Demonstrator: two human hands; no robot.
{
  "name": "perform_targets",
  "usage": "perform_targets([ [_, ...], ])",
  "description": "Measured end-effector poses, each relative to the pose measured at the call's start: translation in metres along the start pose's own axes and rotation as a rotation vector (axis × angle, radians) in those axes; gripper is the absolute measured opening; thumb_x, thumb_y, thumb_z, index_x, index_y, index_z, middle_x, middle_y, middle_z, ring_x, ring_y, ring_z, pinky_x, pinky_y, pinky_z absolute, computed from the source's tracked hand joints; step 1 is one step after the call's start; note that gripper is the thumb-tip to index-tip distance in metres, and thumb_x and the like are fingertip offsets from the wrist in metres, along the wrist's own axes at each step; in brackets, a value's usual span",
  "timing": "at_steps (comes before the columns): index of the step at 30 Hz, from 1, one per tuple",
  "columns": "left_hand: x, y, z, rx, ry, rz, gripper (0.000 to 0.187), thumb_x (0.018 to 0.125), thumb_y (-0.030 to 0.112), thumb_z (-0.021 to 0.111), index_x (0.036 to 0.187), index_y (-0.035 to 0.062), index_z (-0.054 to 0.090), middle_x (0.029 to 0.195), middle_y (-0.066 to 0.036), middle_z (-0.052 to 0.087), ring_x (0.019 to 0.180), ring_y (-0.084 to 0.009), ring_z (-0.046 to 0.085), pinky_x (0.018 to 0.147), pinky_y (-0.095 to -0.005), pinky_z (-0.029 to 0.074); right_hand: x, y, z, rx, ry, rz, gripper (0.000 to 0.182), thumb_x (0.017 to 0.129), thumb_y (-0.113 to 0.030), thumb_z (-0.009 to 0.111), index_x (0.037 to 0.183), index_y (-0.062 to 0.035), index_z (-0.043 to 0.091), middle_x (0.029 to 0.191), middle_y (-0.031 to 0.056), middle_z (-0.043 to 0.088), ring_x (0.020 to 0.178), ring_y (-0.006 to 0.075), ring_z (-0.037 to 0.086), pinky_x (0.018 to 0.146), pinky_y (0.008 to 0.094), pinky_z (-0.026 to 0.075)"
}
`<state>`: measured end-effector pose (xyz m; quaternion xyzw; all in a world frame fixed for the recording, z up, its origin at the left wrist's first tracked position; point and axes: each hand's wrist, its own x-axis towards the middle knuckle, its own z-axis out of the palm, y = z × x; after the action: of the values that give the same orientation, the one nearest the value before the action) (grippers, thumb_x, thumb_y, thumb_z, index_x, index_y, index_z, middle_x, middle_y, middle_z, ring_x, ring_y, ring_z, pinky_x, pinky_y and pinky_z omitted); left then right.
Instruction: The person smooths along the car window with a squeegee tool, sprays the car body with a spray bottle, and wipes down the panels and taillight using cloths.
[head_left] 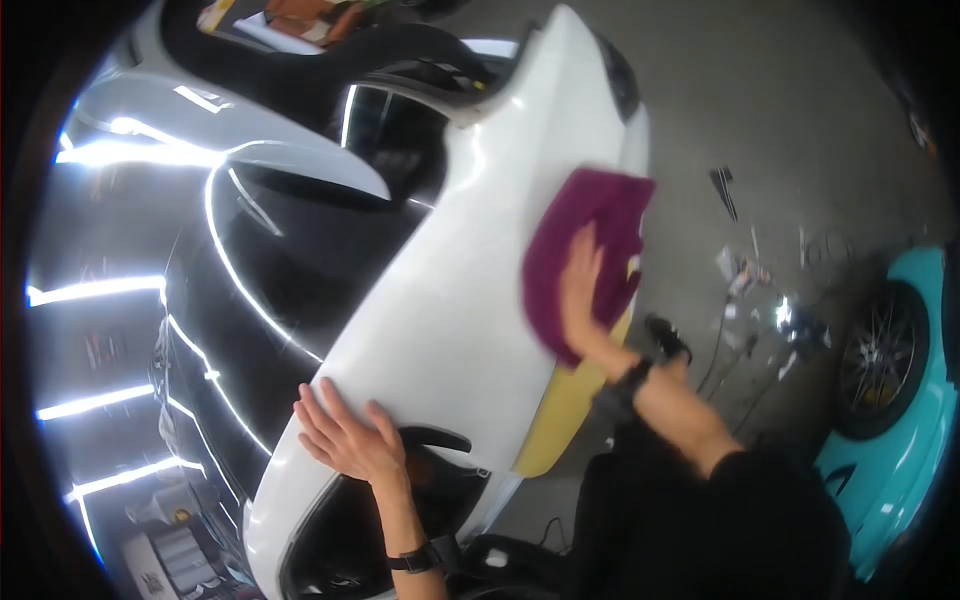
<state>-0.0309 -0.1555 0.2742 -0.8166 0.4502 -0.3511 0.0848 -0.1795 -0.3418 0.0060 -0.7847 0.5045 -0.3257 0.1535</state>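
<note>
A white car body (440,300) fills the middle of the head view. On its panel near the roof edge, beside the dark glass (290,270), my left hand (350,435) rests with its fingers spread and nothing in it. My right hand (582,290) lies flat on a purple cloth (550,250) spread over the car's side panel, its fingers slightly blurred. Below the cloth, a yellow panel (560,420) shows along the lower edge of the body.
A turquoise car (905,480) with a dark wheel (882,360) stands at the right. Scattered objects and cables (745,270) lie on the grey floor (740,90) between the cars. The white car's rear lid (270,125) stands raised at the upper left.
</note>
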Motion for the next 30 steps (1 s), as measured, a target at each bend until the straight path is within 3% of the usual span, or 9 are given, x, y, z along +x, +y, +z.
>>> perform_targets([
  [2,-0.001,0.000,-0.002,-0.014,-0.022,-0.037,0.061,0.094,0.038,0.050,0.149,0.0104,0.047,0.156,-0.016,0.041,0.146,-0.0373,0.035,0.117,-0.0568,0.022,0.032,-0.018,-0.031,0.030,0.041,-0.112,0.055,0.091,-0.008,0.057,0.143,0.0048,0.045,0.146,0.0278,0.046,0.139,0.0471,0.038,0.117,0.0671,0.018],
  [4,-0.003,0.000,0.002,-0.049,-0.044,-0.053,0.061,0.090,0.037,0.054,0.144,0.0089,0.052,0.154,-0.018,0.044,0.146,-0.0370,0.036,0.120,-0.0524,0.016,0.101,-0.016,-0.080,0.041,-0.481,-0.052,0.063,0.085,-0.011,0.061,0.144,0.0039,0.043,0.137,0.0257,0.053,0.131,0.0465,0.045,0.114,0.0668,0.024],
  [7,-0.001,-0.005,0.000,-0.064,-0.061,-0.055,0.062,0.089,0.039,0.055,0.143,0.0093,0.053,0.152,-0.018,0.047,0.145,-0.0369,0.038,0.120,-0.0514,0.016,0.260,0.065,-0.014,-0.107,0.188,-0.058,0.059,0.085,-0.009,0.053,0.144,-0.0082,0.047,0.142,0.0238,0.051,0.128,0.0445,0.047,0.109,0.0617,0.034],
  [12,0.016,-0.006,-0.002,-0.074,-0.060,-0.071,0.058,0.090,0.044,0.055,0.139,0.0136,0.060,0.150,-0.017,0.050,0.142,-0.0363,0.043,0.120,-0.0519,0.017,0.460,0.177,0.016,-0.224,0.200,-0.242,0.037,0.097,-0.036,0.058,0.126,-0.0160,0.069,0.144,0.0092,0.056,0.134,0.0341,0.047,0.114,0.0431,0.037],
  [14,0.010,-0.004,0.000,-0.108,-0.022,-0.092,0.057,0.090,0.045,0.056,0.139,0.0159,0.061,0.149,-0.016,0.051,0.140,-0.0354,0.045,0.118,-0.0545,0.021,0.454,0.199,0.018,-0.291,0.294,-0.628,0.031,0.098,-0.032,0.058,0.118,-0.0129,0.073,0.137,0.0084,0.061,0.129,0.0363,0.051,0.114,0.0445,0.036],
  [19,-0.002,-0.010,0.004,-0.274,0.001,-0.084,0.059,0.086,0.042,0.068,0.141,0.0229,0.058,0.152,-0.008,0.049,0.140,-0.0300,0.046,0.112,-0.0522,0.034,0.229,0.044,-0.006,0.140,0.141,-0.434,0.046,0.106,-0.032,0.044,0.143,-0.0050,0.050,0.155,0.0072,0.046,0.148,0.0327,0.032,0.117,0.0503,0.025],
  [24,-0.016,-0.008,-0.018,-0.573,0.318,-0.170,0.052,0.081,0.029,0.068,0.131,0.0155,0.062,0.144,-0.012,0.054,0.132,-0.0340,0.050,0.111,-0.0521,0.036,0.087,-0.101,-0.056,0.251,-0.061,-0.735,0.078,0.090,-0.050,0.063,0.140,0.0064,0.043,0.155,0.0324,0.029,0.150,0.0485,0.014,0.119,0.0662,0.006],
  [26,-0.028,-0.004,-0.021,-0.825,0.510,-0.315,0.047,0.084,0.023,0.064,0.128,0.0084,0.062,0.141,-0.016,0.055,0.128,-0.0397,0.050,0.110,-0.0545,0.036,0.070,-0.161,-0.095,0.066,-0.384,-0.794,0.082,0.079,-0.050,0.074,0.134,0.0061,0.051,0.143,0.0369,0.037,0.137,0.0541,0.032,0.116,0.0697,0.010],
  [30,-0.098,-0.003,-0.053,-0.780,0.607,-0.445,0.043,0.083,0.014,0.064,0.125,0.0058,0.062,0.130,-0.016,0.062,0.120,-0.0369,0.057,0.107,-0.0535,0.040,0.044,-0.261,-0.134,0.241,-0.351,-1.251,0.069,0.080,-0.047,0.076,0.132,-0.0051,0.058,0.111,0.0197,0.066,0.114,0.0373,0.059,0.115,0.0661,0.018],
])
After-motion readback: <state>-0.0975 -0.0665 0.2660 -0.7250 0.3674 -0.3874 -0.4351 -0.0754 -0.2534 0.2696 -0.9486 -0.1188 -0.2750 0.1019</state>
